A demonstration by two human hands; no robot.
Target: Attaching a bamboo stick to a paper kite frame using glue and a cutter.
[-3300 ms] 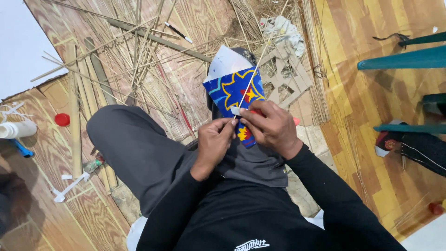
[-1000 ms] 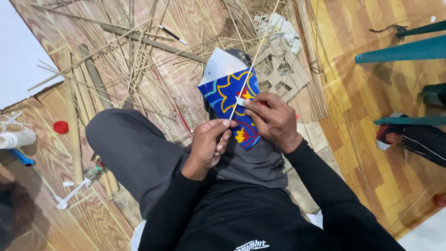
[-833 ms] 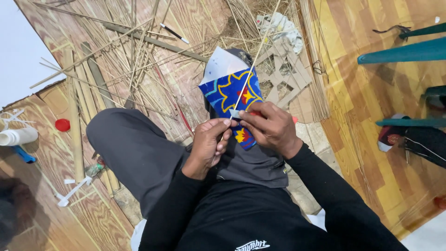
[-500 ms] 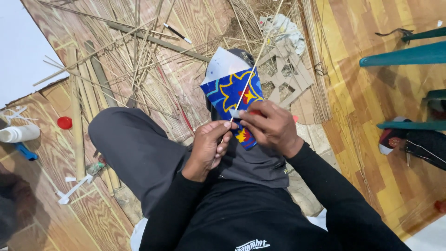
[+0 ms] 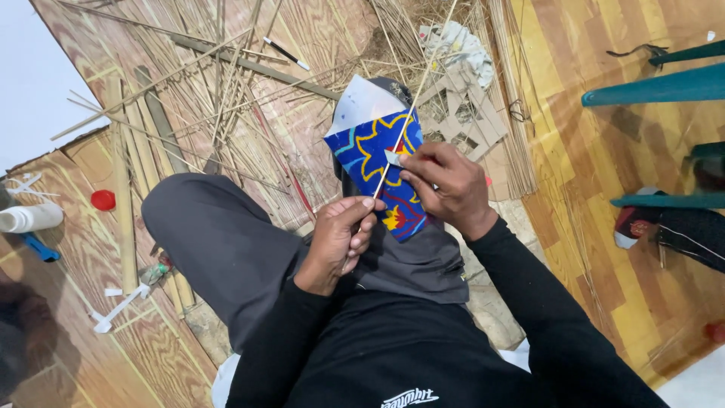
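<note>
While the left hand (image 5: 341, 238) pinches the lower end of a thin stick (image 5: 411, 106), the right hand (image 5: 445, 185) presses thumb and fingers together on a small white scrap (image 5: 393, 158) against a blue paper sheet (image 5: 374, 170) with yellow and red patterns, held above the lap. Around lies a wood-grain floor (image 5: 317, 30) strewn with many bamboo strips (image 5: 226, 91). One white bottle (image 5: 30, 217) and one red cap (image 5: 103, 199) lie at left; teal chair legs (image 5: 657, 85) stand at right.
</note>
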